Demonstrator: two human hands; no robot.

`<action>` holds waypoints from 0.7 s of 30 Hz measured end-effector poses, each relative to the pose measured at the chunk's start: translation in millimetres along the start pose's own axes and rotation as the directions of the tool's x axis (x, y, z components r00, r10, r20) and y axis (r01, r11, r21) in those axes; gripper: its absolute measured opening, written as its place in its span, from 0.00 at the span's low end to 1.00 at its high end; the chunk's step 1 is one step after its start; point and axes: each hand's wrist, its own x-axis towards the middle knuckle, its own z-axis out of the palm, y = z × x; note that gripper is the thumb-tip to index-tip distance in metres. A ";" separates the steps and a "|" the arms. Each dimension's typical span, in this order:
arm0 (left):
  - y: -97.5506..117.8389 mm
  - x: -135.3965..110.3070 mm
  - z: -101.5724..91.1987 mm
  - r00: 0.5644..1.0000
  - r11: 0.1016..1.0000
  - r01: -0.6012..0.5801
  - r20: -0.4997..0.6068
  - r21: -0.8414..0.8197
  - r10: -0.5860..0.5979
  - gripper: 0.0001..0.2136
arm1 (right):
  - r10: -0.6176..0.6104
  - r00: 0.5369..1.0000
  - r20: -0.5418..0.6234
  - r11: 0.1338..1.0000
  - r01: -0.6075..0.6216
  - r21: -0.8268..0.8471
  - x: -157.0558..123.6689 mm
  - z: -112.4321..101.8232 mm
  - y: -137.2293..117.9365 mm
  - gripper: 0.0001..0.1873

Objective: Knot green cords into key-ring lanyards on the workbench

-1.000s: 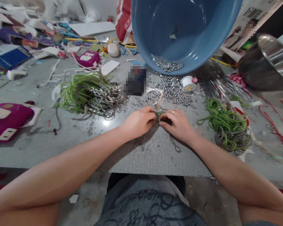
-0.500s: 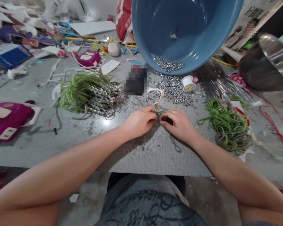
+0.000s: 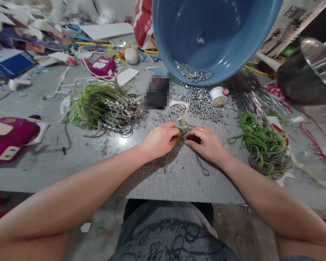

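Observation:
At the middle of the table, a green and grey cord [image 3: 182, 135] is pinched between my two hands, close above the grey tabletop. My left hand [image 3: 163, 139] grips it from the left, fingertips pressed together. From the right, my right hand [image 3: 205, 142], with a ring on one finger, closes thumb and fingertips on the same cord. A grey looped end [image 3: 204, 170] trails onto the table below my right hand. Just beyond the hands a thin wooden stick [image 3: 186, 112] leans. Loose metal nuts [image 3: 203, 105] lie scattered farther back. The fingers hide what exactly is being gripped.
A tilted blue basin [image 3: 220, 43] holding more nuts stands behind. Left is a bundle of green cords with metal pieces [image 3: 103, 107]; right, a heap of green and grey cord [image 3: 263, 141]. A white thread spool [image 3: 217, 96], metal bowl [image 3: 306, 72] and purple power strip [image 3: 13, 139] sit around.
Both hands stay in nearly the same place, still pinching the cord. A little more of the green cord shows between the fingertips; otherwise the view shifts only slightly.

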 end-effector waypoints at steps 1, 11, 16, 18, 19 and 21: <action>0.1 -0.1 -0.2 1.000 1.000 -0.002 0.001 0.007 0.002 0.07 | 0.002 1.000 0.002 1.000 -0.002 -0.001 0.1 -0.1 -0.1 0.03; -0.3 -1.3 1.2 1.000 1.000 -0.025 0.012 0.019 0.025 0.08 | -0.011 1.000 -0.001 1.000 0.011 -0.008 1.1 0.7 1.3 0.03; 1.0 -1.1 0.0 1.000 1.000 -0.017 0.020 0.012 0.016 0.07 | 0.001 1.000 0.003 1.000 -0.001 -0.009 0.4 0.7 1.0 0.03; 1.8 -1.3 0.5 1.000 1.000 -0.006 0.026 0.021 0.006 0.07 | -0.001 1.000 0.002 1.000 0.001 -0.011 0.3 0.8 0.8 0.03; 2.2 -1.4 0.9 1.000 1.000 0.000 0.027 0.026 -0.001 0.08 | -0.002 1.000 0.004 1.000 0.002 -0.011 0.4 0.9 0.6 0.03; 3.4 -1.3 1.7 0.999 0.999 0.019 0.025 0.044 -0.020 0.08 | -0.006 1.000 0.007 1.000 0.006 -0.008 0.6 1.1 0.4 0.03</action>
